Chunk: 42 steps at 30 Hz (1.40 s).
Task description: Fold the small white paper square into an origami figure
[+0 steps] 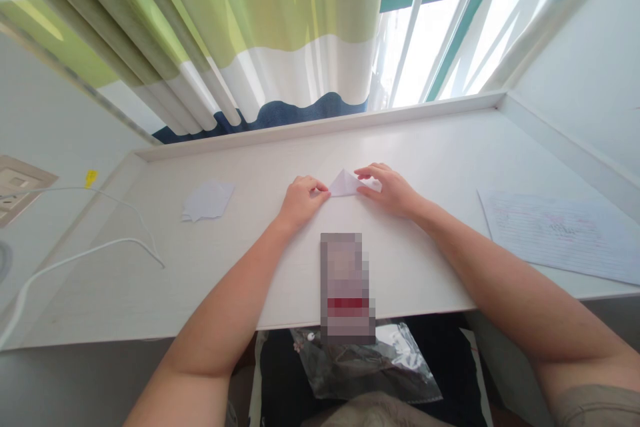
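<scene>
A small white folded paper (345, 183), peaked like a triangle, rests on the white desk between my hands. My left hand (301, 202) pinches its left corner between thumb and forefinger. On the other side, my right hand (393, 190) has its thumb and fingers closed around the right corner, covering part of it. A little paper shows between those fingers. Farther left lie several pieces of white paper (209, 200), overlapping in a loose stack.
A pixelated item (345, 280) overlaps the desk's front edge. Lined sheets with writing (560, 227) lie at the right. A white cable (125, 241) crosses the left side. Clear plastic (370, 363) rests on my lap. A raised rim (325, 125) runs along the back, below the curtain (280, 7).
</scene>
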{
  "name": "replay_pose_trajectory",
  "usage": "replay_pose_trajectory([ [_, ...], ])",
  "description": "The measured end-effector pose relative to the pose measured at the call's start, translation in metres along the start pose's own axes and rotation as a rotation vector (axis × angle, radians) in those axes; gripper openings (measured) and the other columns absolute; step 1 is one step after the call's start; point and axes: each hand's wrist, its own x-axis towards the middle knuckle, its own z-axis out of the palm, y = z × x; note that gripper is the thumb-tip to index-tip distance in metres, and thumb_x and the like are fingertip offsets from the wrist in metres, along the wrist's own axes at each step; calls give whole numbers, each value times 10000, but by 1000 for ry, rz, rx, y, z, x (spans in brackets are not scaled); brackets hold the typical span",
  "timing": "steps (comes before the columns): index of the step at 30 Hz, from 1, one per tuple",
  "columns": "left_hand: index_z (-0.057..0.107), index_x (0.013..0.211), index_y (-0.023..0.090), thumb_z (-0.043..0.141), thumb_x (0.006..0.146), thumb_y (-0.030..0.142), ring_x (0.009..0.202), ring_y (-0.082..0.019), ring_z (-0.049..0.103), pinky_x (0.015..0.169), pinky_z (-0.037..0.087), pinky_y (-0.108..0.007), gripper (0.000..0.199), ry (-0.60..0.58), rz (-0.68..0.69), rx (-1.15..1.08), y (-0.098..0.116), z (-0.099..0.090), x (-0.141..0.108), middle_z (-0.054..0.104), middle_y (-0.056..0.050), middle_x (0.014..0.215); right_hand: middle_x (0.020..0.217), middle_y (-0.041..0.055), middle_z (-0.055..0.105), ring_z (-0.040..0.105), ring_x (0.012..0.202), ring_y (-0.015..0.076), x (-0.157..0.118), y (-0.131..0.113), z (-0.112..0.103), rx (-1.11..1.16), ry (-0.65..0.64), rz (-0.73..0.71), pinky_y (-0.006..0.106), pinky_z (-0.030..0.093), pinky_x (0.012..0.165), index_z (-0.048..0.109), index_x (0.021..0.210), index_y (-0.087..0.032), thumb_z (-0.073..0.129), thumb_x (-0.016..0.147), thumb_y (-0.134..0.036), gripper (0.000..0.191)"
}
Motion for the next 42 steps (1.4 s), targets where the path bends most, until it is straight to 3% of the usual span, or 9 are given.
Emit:
replay_pose_trajectory([
  [6, 803, 1194, 235, 789, 922, 229, 1049, -246, 671, 1041, 530, -415, 272, -5, -16, -86, -2, 1, 0, 796, -50, 1036, 1187, 84, 779, 718, 1020, 268, 1, -7, 3, 169, 10, 113, 447, 600, 901, 686, 1393, -271, 773, 847, -277, 553],
  [9, 822, 1149, 231, 785, 920, 235, 1019, -241, 668, 1020, 537, -410, 232, -22, -19, -112, -3, 1, 0, 787, -53, 1020, 1105, 61, 789, 702, 920, 242, -1, -10, 2, 193, -19, 180, 427, 595, 867, 677, 1416, -282, 779, 825, -267, 600],
  [15, 828, 945, 225, 796, 906, 270, 927, -213, 650, 963, 548, -394, 68, -77, -23, -116, -3, -5, -1, 738, -52, 1005, 1001, 26, 788, 637, 734, 190, -2, -12, -6, 171, -83, 262, 391, 557, 775, 743, 1347, -281, 795, 837, -311, 513],
  [22, 830, 927, 230, 799, 904, 260, 895, -215, 662, 919, 539, -384, 49, -120, -15, -66, 4, -10, -4, 748, -40, 946, 932, 35, 780, 667, 880, 231, 0, -11, -8, 113, -66, 259, 402, 528, 869, 822, 1085, -259, 783, 869, -369, 246],
  [28, 838, 928, 239, 798, 904, 269, 956, -250, 687, 924, 551, -402, 55, -130, -52, 35, 11, -13, -5, 762, -62, 971, 922, 59, 775, 658, 907, 254, 3, -17, -6, 41, -55, 270, 408, 508, 864, 805, 945, -243, 761, 876, -390, 168],
  [32, 846, 919, 240, 787, 907, 283, 981, -258, 685, 963, 552, -414, 73, -134, -76, 71, 10, -12, -4, 764, -72, 985, 914, 67, 780, 659, 946, 282, 3, -20, -6, -21, -64, 243, 440, 497, 917, 797, 937, -251, 739, 900, -412, 175],
  [36, 831, 928, 233, 766, 914, 292, 1060, -283, 674, 1012, 539, -437, 89, -144, -85, 48, 8, -9, -4, 780, -73, 985, 919, 58, 787, 656, 958, 299, 2, -18, -3, -59, -46, 236, 483, 470, 992, 807, 1048, -272, 733, 917, -411, 205],
  [42, 819, 1270, 325, 744, 934, 281, 1128, -316, 624, 1080, 498, -499, 347, -137, -12, 73, 4, -6, -3, 757, -70, 1057, 810, 55, 743, 622, 996, 329, 2, -9, 4, -105, -15, 179, 506, 439, 997, 820, 986, -289, 743, 931, -392, 141],
])
